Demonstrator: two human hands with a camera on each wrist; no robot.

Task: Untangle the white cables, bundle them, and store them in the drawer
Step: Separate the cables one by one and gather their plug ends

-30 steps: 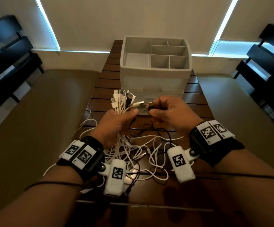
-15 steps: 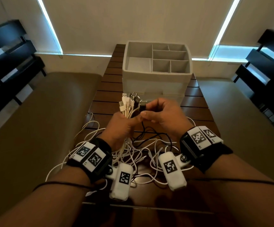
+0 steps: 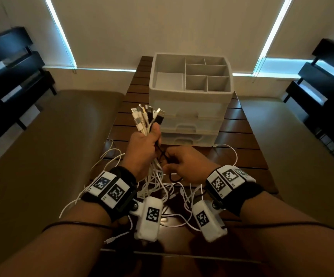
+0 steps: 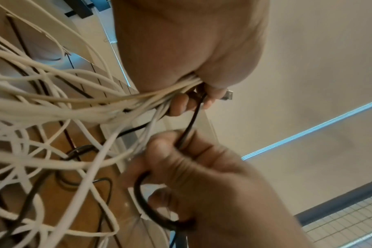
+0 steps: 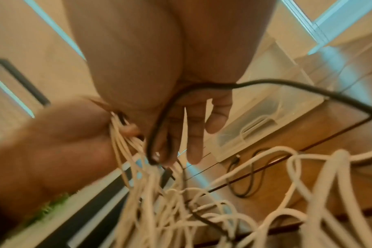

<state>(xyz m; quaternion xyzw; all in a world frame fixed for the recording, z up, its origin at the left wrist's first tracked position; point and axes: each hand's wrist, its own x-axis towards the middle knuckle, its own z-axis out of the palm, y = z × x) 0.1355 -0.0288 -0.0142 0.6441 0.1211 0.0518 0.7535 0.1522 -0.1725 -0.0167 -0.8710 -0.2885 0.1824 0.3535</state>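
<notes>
Nearest us, the loose white cables [image 3: 158, 188] lie in a tangle on the wooden table [image 3: 248, 154], their slack trailing between our wrists. Our right hand [image 3: 184, 164] pinches a black cable [image 4: 189, 124] just below the left fist, its fingers curled round the cord. Our left hand [image 3: 142, 150] grips the gathered cables upright in a closed fist, plug ends [image 3: 146, 114] fanned above it. We judge the cables light, limp and prone to snagging; take hold near the plugs and draw slack through gently. Beyond stands the drawer unit [image 3: 190, 108], drawers closed.
</notes>
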